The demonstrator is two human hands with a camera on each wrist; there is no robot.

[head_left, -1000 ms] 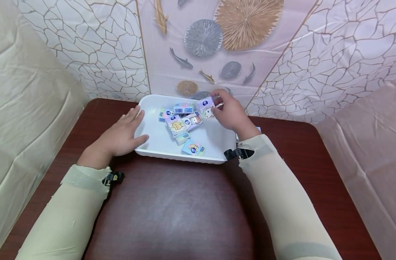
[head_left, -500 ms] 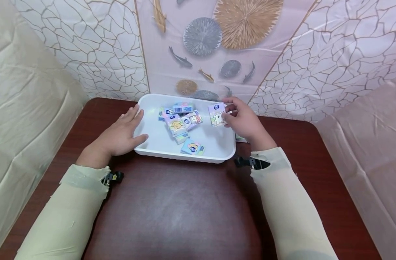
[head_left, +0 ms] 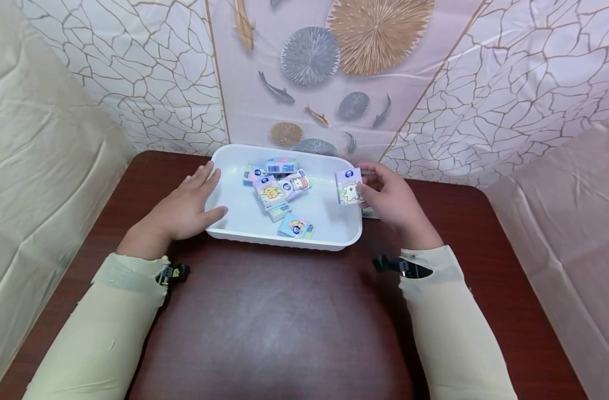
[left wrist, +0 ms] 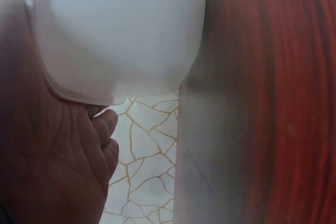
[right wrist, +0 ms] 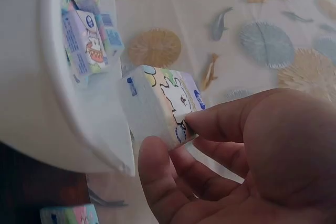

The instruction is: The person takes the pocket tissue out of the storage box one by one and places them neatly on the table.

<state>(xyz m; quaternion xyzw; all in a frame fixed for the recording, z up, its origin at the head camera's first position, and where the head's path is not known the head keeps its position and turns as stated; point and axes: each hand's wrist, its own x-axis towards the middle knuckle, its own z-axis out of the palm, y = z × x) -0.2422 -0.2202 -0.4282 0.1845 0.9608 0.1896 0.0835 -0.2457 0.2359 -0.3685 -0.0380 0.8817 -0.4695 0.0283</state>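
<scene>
Between thumb and fingers my right hand (head_left: 392,197) pinches a small purple tissue pack (head_left: 349,186) with a white cartoon animal on it. The pack is held up over the right rim of a white tray (head_left: 324,222); the right wrist view shows the same tissue pack (right wrist: 163,106) tilted in the fingers. My left hand (head_left: 181,208) rests with fingers spread on the tray's left rim. From below, the left wrist view shows that palm (left wrist: 52,150) against the tray's outer wall (left wrist: 121,35). Inside the tray lie several more tissue packs (head_left: 271,192), heaped left of centre, with a blue one (head_left: 295,227) near the front.
Just right of the tray, partly hidden under my right hand, another tissue pack (head_left: 368,213) lies on the dark red-brown table (head_left: 464,233). A patterned cloth (head_left: 314,111) hangs behind the table, and pale fabric (head_left: 574,222) hangs at both sides.
My right hand has carried the purple tissue pack rightward and a little nearer, from above the heap to the tray's right rim. The left hand has stayed in place.
</scene>
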